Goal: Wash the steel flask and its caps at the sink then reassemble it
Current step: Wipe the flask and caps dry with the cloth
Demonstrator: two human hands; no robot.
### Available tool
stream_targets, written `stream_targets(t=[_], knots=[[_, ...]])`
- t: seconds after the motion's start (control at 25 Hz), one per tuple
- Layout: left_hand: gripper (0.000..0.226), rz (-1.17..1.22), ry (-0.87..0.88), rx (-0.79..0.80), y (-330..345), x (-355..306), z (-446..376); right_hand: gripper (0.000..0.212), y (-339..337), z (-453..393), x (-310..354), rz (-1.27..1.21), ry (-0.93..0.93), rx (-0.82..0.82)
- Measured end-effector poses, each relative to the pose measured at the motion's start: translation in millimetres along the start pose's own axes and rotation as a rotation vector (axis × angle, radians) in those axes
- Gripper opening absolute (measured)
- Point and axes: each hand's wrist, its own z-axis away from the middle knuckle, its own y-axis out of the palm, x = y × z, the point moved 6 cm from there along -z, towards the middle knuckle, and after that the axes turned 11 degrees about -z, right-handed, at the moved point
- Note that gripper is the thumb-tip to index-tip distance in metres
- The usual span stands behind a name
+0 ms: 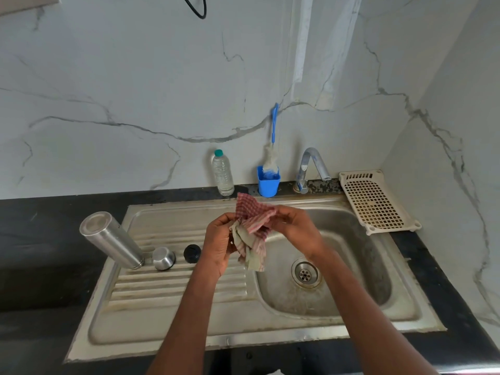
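Note:
The steel flask (111, 239) stands upside down on the ribbed drainboard (167, 288) at the left, mouth down. To its right sit a steel cap (163, 258) and a black inner cap (192, 253). Above the seam between drainboard and sink bowl (351, 266), my left hand (219, 244) and my right hand (295, 231) both grip a crumpled red-checked cloth (251, 234). The cloth's lower end hangs down between my hands.
A tap (311, 166) stands behind the bowl. A clear water bottle (223, 173) and a blue cup holding a bottle brush (268, 180) stand at the back edge. A cream plastic rack (376, 201) lies at the right. Black counter (40, 239) surrounds the sink.

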Motion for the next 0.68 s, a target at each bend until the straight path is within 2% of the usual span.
stream_targets(t=[0.04, 0.12, 0.2, 0.32, 0.44, 0.56, 0.68], knots=[[0.021, -0.030, 0.013, 0.062, 1, 2, -1, 0.019, -3, -1, 0, -0.100, 0.036, -0.066], [0.032, -0.020, 0.010, 0.197, 7, 4, 0, 0.016, -10, -4, -1, -0.238, 0.099, -0.190], [0.041, -0.018, -0.004, 0.278, 17, 2, 1, 0.017, -12, -7, -2, -0.248, 0.123, -0.244], [0.047, 0.053, 0.027, 0.292, 29, -1, -3, 0.019, -15, -11, -3, -0.242, 0.122, -0.232], [0.047, 0.200, -0.027, 0.305, 41, -3, -8, 0.020, -20, -17, 0, -0.247, 0.102, -0.193], [0.039, 0.155, -0.030, 0.278, 51, -7, -14, 0.018, -22, -24, -2, -0.218, 0.083, -0.156], [0.047, 0.133, 0.038, 0.233, 53, -18, -27, 0.016, -26, -32, 0, -0.249, 0.045, -0.209]])
